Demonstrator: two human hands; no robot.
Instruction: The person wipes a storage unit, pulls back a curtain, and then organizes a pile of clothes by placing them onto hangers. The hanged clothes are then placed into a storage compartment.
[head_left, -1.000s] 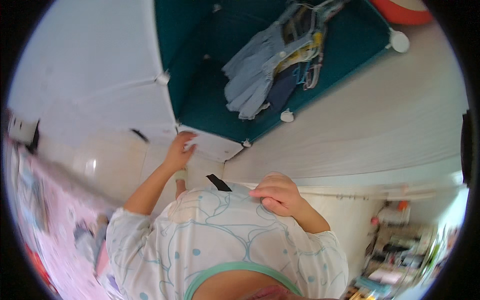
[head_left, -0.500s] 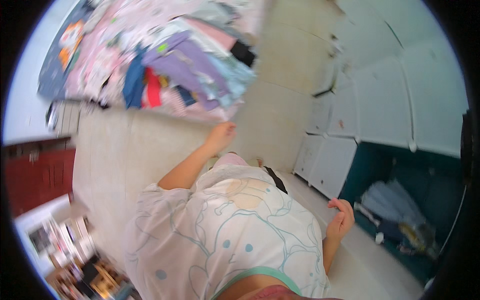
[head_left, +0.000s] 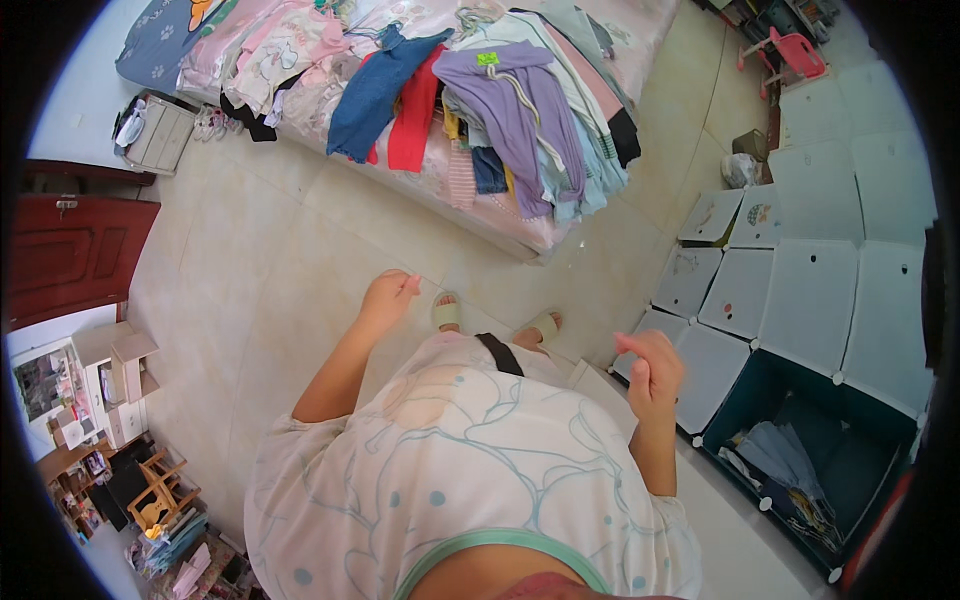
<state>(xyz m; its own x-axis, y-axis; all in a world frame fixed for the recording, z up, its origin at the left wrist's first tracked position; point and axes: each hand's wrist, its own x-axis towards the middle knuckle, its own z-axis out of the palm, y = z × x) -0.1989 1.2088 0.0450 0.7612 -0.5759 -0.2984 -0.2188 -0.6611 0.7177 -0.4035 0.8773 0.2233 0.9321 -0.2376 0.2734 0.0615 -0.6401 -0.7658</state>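
My left hand (head_left: pixel 390 302) hangs in the air over the tiled floor, its fingers curled in and nothing visible in them. To the right, my right hand (head_left: pixel 653 372) is raised with the fingers half bent and the thumb apart from them, holding nothing. Neither hand touches anything. Ahead, clothes lie spread along the bed (head_left: pixel 500 232): purple trousers (head_left: pixel 515 110) with a pale drawstring, a blue garment (head_left: pixel 380 90), a red garment (head_left: pixel 413 115) and light blue clothing (head_left: pixel 600 165). Beside my right hand, an open dark green storage cube (head_left: pixel 860 450) contains a grey-blue garment (head_left: pixel 780 455).
White-doored storage cubes (head_left: pixel 810 300) line the right side. A red door (head_left: pixel 80 250) is at the left, with a small cabinet (head_left: pixel 160 135) near the bed's corner. Shelves and a wooden chair (head_left: pixel 160 490) stand at lower left. A pink chair (head_left: pixel 795 55) is far right.
My view has turned, so the bed now appears farther right and the green cube lower. Both hands stay raised, and the right one has swung forward. Nothing has been picked up.
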